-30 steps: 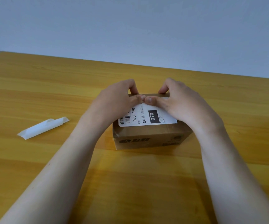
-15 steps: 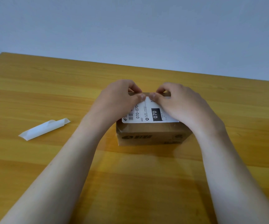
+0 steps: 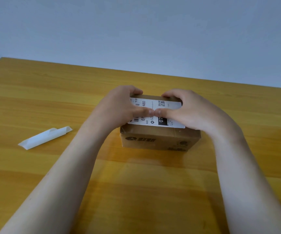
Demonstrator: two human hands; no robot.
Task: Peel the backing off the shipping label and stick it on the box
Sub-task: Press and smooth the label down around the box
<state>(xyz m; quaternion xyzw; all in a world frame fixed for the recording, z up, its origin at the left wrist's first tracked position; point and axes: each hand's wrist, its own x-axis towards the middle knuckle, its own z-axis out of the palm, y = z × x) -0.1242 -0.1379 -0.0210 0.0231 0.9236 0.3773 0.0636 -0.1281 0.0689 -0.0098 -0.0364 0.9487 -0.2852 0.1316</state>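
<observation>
Both bare forearms stretched forward, left hand [image 3: 119, 107] and right hand [image 3: 190, 110] laid palm-down, thumbs pressed flat, thumb tips touching, fingers curled downward.

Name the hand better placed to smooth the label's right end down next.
The right hand. Its thumb already presses the label near the middle of the box top, and its palm lies over that end. The left hand covers the opposite end.
</observation>
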